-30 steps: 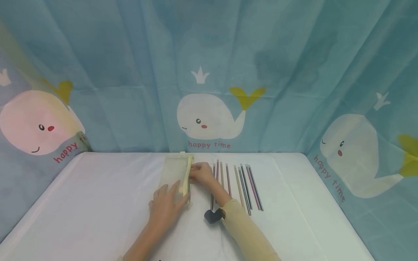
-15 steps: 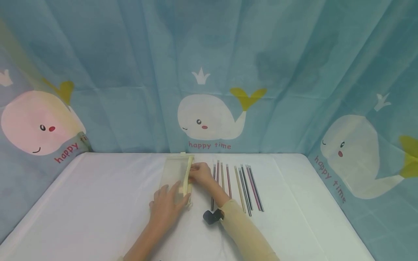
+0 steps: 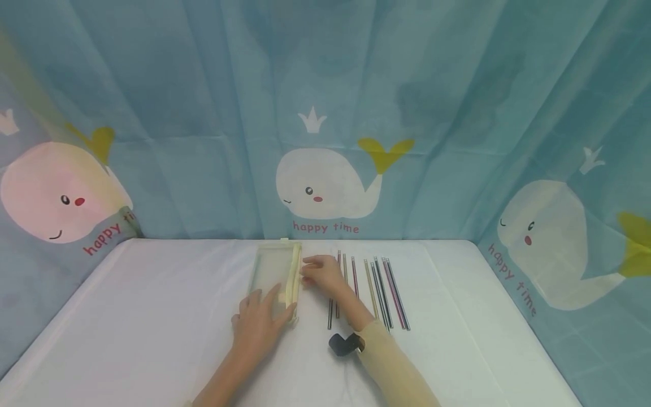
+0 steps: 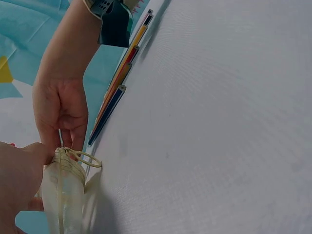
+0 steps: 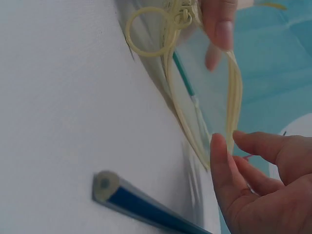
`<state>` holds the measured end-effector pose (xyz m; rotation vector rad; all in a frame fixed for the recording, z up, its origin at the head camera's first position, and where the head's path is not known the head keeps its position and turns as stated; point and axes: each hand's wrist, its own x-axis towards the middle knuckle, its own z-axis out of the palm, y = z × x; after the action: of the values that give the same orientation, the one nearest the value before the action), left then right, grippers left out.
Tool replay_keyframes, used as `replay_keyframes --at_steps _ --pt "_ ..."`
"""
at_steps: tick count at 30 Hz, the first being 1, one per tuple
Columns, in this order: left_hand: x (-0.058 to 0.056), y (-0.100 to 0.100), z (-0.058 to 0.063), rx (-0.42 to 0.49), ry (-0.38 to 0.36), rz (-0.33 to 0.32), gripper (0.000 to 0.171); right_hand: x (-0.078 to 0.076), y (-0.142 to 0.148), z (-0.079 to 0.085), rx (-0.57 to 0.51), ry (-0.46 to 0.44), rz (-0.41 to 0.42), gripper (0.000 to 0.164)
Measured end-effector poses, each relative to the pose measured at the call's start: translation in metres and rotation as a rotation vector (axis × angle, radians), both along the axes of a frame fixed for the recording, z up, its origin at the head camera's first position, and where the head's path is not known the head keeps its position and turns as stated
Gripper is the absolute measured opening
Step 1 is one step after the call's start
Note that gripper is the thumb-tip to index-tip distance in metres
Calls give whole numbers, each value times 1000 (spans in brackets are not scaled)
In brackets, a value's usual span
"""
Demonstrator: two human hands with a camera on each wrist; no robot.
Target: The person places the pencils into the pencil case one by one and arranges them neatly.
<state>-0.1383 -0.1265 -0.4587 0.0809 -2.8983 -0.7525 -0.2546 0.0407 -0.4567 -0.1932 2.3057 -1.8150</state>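
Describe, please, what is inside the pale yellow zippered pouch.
In the right wrist view, the pouch gapes open, showing a slim teal item, probably a pencil. The left hand covers part of its near end in the head view, hiding what lies there.

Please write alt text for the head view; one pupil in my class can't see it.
A person's left hand rests on a pale pouch; the right hand is at its right edge. To the right, pencils lie in a row on a white table, some partly hidden by the right arm. Behind hangs a blue whale-print curtain.
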Motion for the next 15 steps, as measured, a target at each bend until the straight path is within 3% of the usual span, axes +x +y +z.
replay_keyframes --at_steps 6,15 --pt "0 0 0 -2 -11 -1 64 4 10 1 -24 -40 -23 40" --pt "2 0 1 17 -30 10 66 10 24 2 12 20 -47 38"
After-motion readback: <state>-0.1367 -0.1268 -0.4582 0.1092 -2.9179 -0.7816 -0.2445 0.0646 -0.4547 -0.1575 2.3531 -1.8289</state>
